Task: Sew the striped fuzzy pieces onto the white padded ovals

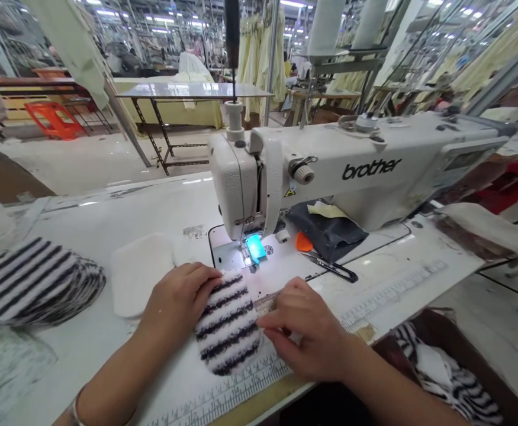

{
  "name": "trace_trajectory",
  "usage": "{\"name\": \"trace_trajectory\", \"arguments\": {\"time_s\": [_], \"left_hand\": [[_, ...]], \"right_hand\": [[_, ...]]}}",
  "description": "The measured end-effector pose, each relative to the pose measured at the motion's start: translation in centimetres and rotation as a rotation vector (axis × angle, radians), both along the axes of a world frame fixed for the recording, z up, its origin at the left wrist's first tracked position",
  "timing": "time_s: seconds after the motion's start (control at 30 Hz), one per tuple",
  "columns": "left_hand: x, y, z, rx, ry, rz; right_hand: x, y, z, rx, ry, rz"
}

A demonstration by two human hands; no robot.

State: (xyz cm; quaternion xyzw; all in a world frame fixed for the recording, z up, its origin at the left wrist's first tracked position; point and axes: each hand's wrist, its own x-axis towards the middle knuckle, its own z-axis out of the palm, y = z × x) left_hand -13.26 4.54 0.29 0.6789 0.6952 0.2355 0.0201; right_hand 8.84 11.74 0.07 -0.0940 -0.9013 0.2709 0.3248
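Note:
A black-and-white striped piece of fuzzy fabric [227, 325] lies on the table in front of the sewing machine [245, 177], its far edge close to the lit needle area. My left hand [181, 296] grips the fabric's upper left edge, fingers pressed together on it. At the fabric's right edge, my right hand [305, 331] has thumb and forefinger pinched on the border, with the other fingers curled. A bright blue piece [256, 248] sits beside the presser foot, whose tip is partly hidden.
Striped pieces [41, 284] are stacked at left, beside white pieces [141, 272]. Thread snips [332, 267], an orange piece [303, 241] and dark cloth [325, 228] lie under the machine arm. A measuring tape [236, 393] runs along the front edge. A bin [454, 337] with striped cloth stands lower right.

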Motion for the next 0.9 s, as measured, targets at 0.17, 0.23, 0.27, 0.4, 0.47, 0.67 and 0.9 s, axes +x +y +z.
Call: {"name": "trace_trajectory", "arguments": {"time_s": [0.17,0.23,0.27,0.4,0.47,0.67,0.9], "left_hand": [[0.0,-0.1,0.1,0.000,0.012,-0.001],[0.1,-0.1,0.1,0.003,0.015,-0.003],[0.1,-0.1,0.1,0.007,0.017,-0.005],[-0.1,0.0,0.0,0.024,0.017,-0.015],[0.0,0.2,-0.1,0.055,0.018,-0.029],[1.8,-0.1,0.3,0.143,0.071,-0.166],[3.3,0.0,-0.3,-0.031,0.129,-0.179]], "right_hand": [[-0.5,-0.4,-0.4,0.128,-0.167,0.142],[-0.7,-0.5,-0.5,0.158,-0.157,0.151],[-0.7,-0.5,-0.4,0.161,-0.155,0.153],[-0.7,-0.5,-0.4,0.157,-0.179,0.166],[-0.7,-0.5,-0.4,0.162,-0.191,0.170],[-0.6,-0.7,-0.8,0.177,-0.193,0.146],[-0.4,0.3,-0.1,0.304,-0.284,0.174]]}}
